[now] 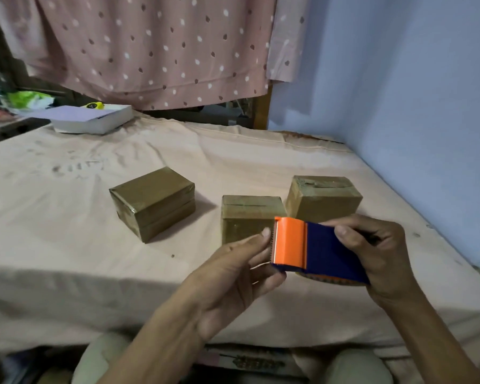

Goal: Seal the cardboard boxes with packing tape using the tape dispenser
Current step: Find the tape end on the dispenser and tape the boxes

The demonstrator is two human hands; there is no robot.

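The right hand [377, 256] gripped the orange-and-blue plastic tape dispenser [313, 248]; the left hand [233, 275], fingers loosely curled, touched its toothed edge, just before the middle brown cardboard box [247, 217].

Home bedroom: sheeted bed [94, 259], hanging curtain [150, 45].

3 boxes [152, 203] on bed [67, 245]; dispenser [313, 246] before them.
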